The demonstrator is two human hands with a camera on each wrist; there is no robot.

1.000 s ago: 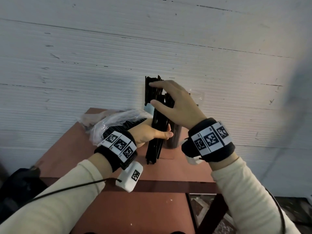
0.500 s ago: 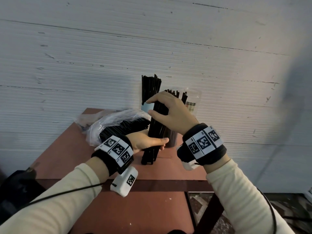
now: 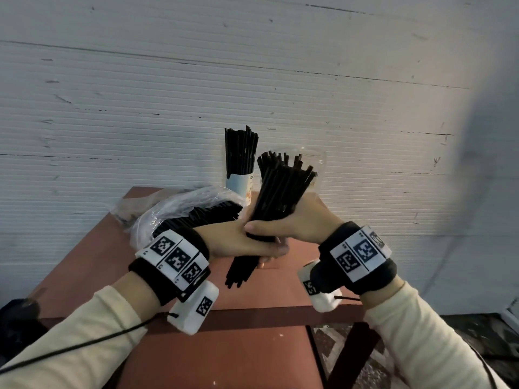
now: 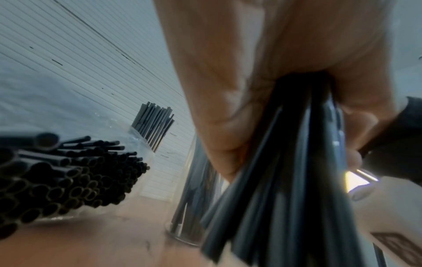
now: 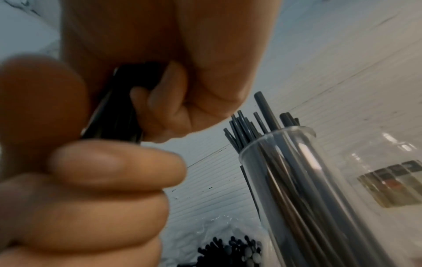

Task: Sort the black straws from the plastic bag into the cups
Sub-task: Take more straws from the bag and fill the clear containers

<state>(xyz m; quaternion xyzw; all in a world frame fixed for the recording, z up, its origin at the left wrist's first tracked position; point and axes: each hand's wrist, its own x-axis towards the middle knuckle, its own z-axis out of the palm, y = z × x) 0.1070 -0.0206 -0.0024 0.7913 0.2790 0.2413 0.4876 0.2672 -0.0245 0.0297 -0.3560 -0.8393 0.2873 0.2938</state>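
Note:
Both hands hold one bundle of black straws (image 3: 280, 189) above the table, tilted with its tops to the right. My right hand (image 3: 297, 220) grips its middle, thumb in front. My left hand (image 3: 241, 244) wraps it just below, and the lower ends (image 3: 238, 272) stick out under the hands. The left wrist view shows fingers curled round the bundle (image 4: 274, 180). A clear plastic bag (image 3: 179, 209) with more black straws lies at the left. A white labelled cup (image 3: 238, 186) full of straws stands by the wall. A clear cup (image 5: 297, 180) beside it holds several straws.
The red-brown table (image 3: 112, 262) is narrow and butts against a white ribbed wall (image 3: 140, 108). Its front edge runs just under my wrists. A second clear labelled cup (image 5: 388, 180) stands right of the first. A dark object (image 3: 16, 318) sits off the table's left edge.
The bundle stood upright on the table with my right hand on its top. That hand has slid down to grip the middle, and the bundle is now lifted and tilted right.

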